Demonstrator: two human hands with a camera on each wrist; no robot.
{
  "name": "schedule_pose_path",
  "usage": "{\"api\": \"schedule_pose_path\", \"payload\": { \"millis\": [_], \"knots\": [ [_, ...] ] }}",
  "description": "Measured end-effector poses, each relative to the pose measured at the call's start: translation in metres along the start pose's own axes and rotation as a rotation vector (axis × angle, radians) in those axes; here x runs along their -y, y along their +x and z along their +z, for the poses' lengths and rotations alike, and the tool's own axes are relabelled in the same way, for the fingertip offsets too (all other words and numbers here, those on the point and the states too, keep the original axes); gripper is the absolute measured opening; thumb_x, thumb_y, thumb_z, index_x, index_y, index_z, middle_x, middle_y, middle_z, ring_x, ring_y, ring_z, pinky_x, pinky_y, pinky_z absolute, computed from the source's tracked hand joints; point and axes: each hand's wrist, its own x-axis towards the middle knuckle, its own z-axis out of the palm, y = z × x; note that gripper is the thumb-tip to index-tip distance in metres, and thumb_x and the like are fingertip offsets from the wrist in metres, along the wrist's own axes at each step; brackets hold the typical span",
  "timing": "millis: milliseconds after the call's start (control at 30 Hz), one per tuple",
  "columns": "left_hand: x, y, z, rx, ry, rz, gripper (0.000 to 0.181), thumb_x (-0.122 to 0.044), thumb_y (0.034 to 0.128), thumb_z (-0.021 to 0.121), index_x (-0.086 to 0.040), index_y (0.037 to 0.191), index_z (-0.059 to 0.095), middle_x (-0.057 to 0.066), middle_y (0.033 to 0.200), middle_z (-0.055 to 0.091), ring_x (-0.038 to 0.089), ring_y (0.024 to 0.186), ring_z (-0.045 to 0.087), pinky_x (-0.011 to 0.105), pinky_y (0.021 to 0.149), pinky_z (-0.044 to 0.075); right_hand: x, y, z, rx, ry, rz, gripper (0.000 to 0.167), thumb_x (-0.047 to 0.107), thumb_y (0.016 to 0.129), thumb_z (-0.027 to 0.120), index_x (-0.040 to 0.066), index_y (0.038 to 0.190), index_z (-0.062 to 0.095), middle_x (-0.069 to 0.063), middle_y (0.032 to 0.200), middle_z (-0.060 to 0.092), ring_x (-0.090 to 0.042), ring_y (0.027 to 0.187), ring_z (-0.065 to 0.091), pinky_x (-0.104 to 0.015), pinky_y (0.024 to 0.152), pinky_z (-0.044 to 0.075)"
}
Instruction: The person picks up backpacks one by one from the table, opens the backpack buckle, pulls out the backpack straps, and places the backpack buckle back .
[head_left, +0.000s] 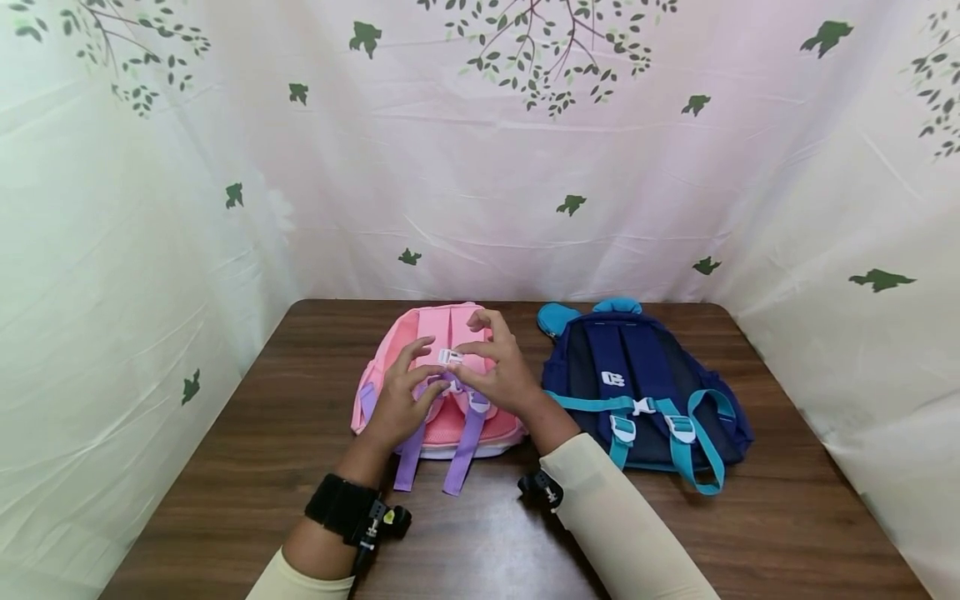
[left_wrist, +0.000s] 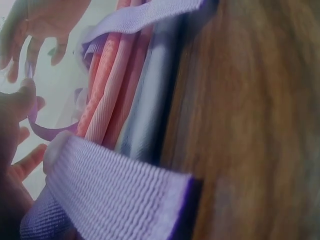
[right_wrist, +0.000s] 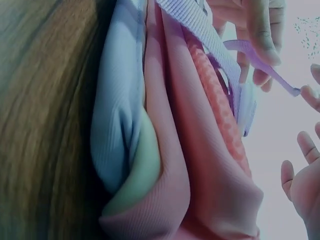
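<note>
A pink backpack [head_left: 405, 333] with purple straps [head_left: 467, 437] and white fittings lies on the table, its strap side up. Over its middle, my left hand [head_left: 408, 400] and my right hand [head_left: 498, 367] come close together. A thin purple strap [right_wrist: 250, 52] rises from the backpack between them. My left hand [right_wrist: 260, 30] pinches it between thumb and finger in the right wrist view. Fingertips of my right hand [right_wrist: 305, 185] pinch it further along. In the left wrist view, the thin strap [left_wrist: 47, 131] curves up to my left thumb.
To the right lies a navy backpack [head_left: 577, 358] with turquoise straps [head_left: 682, 458] and white buckles. A small turquoise pouch [head_left: 557, 317] sits at its top left. The brown wooden table [head_left: 247, 467] meets a pale patterned curtain [head_left: 487, 167] at the back and sides.
</note>
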Motion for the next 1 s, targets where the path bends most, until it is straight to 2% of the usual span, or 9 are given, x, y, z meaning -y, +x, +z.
{"api": "schedule_pose_path", "payload": {
  "millis": [100,233,367,500,633,833,1000],
  "knots": [
    [0.002,0.000,-0.002,-0.017,0.015,-0.006,0.019,-0.002,0.0950,0.082,0.001,0.114,0.081,0.024,0.157,0.054,0.053,0.137,0.060,0.071,0.110,0.052,-0.001,-0.001,-0.003,0.016,-0.012,0.014,0.021,0.011,0.089,0.089,0.000,0.107,0.086,-0.024,0.140,0.054,-0.040,0.134,0.050,-0.071,0.107,0.042],
    [0.005,0.000,-0.004,-0.038,0.045,-0.013,0.016,-0.002,0.0964,0.080,0.002,0.111,0.080,0.024,0.157,0.055,0.053,0.136,0.061,0.071,0.111,0.051,-0.003,-0.003,-0.009,0.033,-0.027,0.042,0.021,0.011,0.089,0.089,0.002,0.107,0.086,-0.025,0.141,0.054,-0.040,0.135,0.049,-0.066,0.109,0.038],
    [0.006,0.000,-0.008,-0.073,0.058,-0.022,0.013,-0.001,0.0970,0.079,0.003,0.109,0.078,0.026,0.154,0.057,0.053,0.134,0.062,0.072,0.109,0.050,-0.006,-0.004,-0.012,0.055,-0.064,0.059,0.020,0.013,0.091,0.088,0.005,0.109,0.086,-0.020,0.143,0.054,-0.038,0.136,0.049,-0.061,0.105,0.035],
    [0.006,0.000,-0.013,-0.091,0.066,-0.039,0.011,-0.003,0.0986,0.077,0.003,0.108,0.077,0.028,0.152,0.057,0.054,0.133,0.062,0.072,0.107,0.049,-0.007,-0.005,-0.014,0.066,-0.105,0.079,0.021,0.015,0.092,0.089,0.007,0.111,0.087,-0.020,0.144,0.054,-0.039,0.138,0.048,-0.061,0.104,0.035],
    [0.007,-0.003,-0.016,-0.074,0.092,-0.112,0.013,-0.005,0.1002,0.076,0.002,0.111,0.077,0.027,0.154,0.056,0.052,0.136,0.061,0.070,0.110,0.049,-0.010,-0.005,-0.015,0.090,-0.134,0.141,0.023,0.016,0.093,0.088,0.008,0.113,0.086,-0.017,0.144,0.055,-0.038,0.140,0.047,-0.063,0.105,0.035],
    [0.012,-0.009,-0.019,-0.024,0.178,-0.273,0.017,-0.012,0.1031,0.074,-0.003,0.117,0.079,0.020,0.159,0.055,0.044,0.141,0.059,0.074,0.117,0.037,-0.013,-0.006,-0.016,0.150,-0.199,0.217,0.023,0.021,0.095,0.086,0.010,0.116,0.086,-0.013,0.142,0.055,-0.035,0.140,0.046,-0.065,0.108,0.035],
    [0.009,-0.009,-0.023,0.027,0.196,-0.347,0.020,-0.014,0.1051,0.072,-0.003,0.121,0.078,0.019,0.161,0.053,0.045,0.144,0.056,0.075,0.119,0.031,-0.013,-0.007,-0.018,0.198,-0.239,0.258,0.025,0.024,0.097,0.085,0.011,0.118,0.085,-0.013,0.143,0.055,-0.036,0.144,0.044,-0.068,0.112,0.033]
  ]
}}
